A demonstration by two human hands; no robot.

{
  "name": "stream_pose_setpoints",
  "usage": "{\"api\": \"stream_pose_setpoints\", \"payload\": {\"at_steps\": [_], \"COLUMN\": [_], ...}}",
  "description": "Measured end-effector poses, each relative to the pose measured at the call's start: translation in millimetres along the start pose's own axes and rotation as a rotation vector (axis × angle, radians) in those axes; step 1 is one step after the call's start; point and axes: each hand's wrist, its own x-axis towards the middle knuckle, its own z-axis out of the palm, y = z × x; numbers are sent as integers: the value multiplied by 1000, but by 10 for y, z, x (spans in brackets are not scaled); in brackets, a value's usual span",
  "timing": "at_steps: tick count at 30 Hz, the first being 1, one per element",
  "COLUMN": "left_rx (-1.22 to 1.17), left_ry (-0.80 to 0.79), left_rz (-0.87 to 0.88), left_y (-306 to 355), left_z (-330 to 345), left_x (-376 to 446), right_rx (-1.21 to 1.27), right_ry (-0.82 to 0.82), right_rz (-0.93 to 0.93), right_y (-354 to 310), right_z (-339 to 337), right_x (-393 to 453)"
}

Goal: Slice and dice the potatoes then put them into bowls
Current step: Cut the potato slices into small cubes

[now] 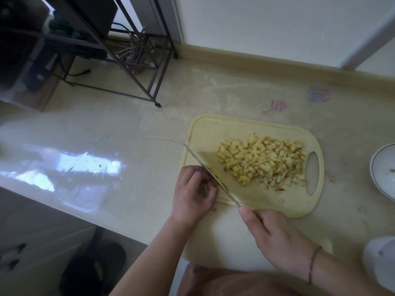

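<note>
Your right hand (275, 236) grips the knife (210, 173) at the cutting board (265, 201)'s near edge. Your left hand (193, 193), fingers curled, pins a small potato piece (215, 182) (mostly hidden) at the board's left side. Diced potato (263, 162) heaps mid-board; a bowl (382, 169) sits right of it.

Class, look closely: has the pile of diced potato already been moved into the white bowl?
No, the diced potato lies heaped on the cutting board, while the white bowl at the right edge holds at most a scrap.
</note>
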Motion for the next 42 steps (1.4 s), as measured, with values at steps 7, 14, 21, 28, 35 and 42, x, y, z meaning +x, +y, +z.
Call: {"api": "stream_pose_setpoints", "payload": {"at_steps": [7, 14, 21, 28, 35, 42], "left_rx": [-41, -38, 22, 19, 10, 18], "left_ry": [24, 16, 24, 32, 32, 34], "left_rz": [18, 3, 2, 5, -31, -30], "left_y": [33, 22, 16, 21, 6, -9], "left_z": [4, -17, -83, -88, -82, -67], "left_x": [25, 14, -62, -56, -67, -72], "right_rx": [-27, 31, 48, 0, -40, -49], "right_ry": [-33, -5, -50, -44, -15, -9], "right_rz": [16, 15, -11, -20, -29, -22], "right_y": [-117, -28, -94, -84, -39, -53], "right_z": [29, -57, -69, -37, -4, 28], "right_x": [233, 279, 143, 46, 22, 68]}}
